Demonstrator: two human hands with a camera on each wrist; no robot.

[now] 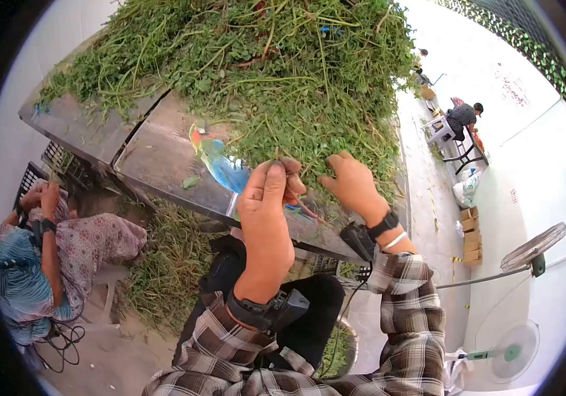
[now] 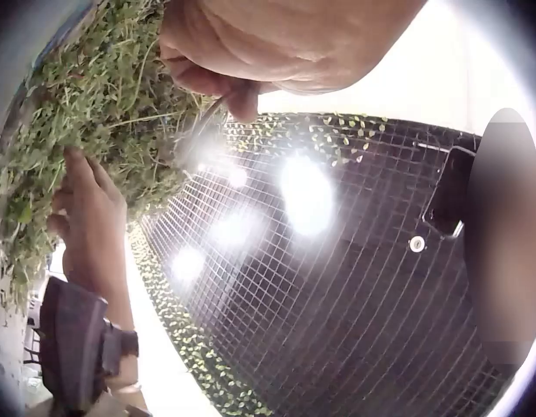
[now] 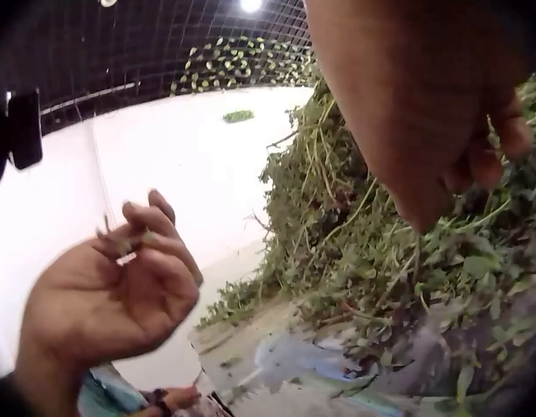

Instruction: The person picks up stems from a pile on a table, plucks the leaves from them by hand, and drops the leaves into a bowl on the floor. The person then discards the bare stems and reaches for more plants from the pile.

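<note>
Our left hand [image 1: 264,214] pinches a stem [image 3: 123,241]; right hand [image 1: 355,188] open, beside the greens [image 1: 296,112]. We judge tangling could drag loose greens off the desk [image 1: 164,155].

Red wall writing [image 1: 513,89], illegible.

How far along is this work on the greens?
Probably far from finished. Perhaps done: the basin of greens and loose stems below the table. In hand: a sprig in the left hand; the right hand is at the heap. Left: that large heap.
</note>
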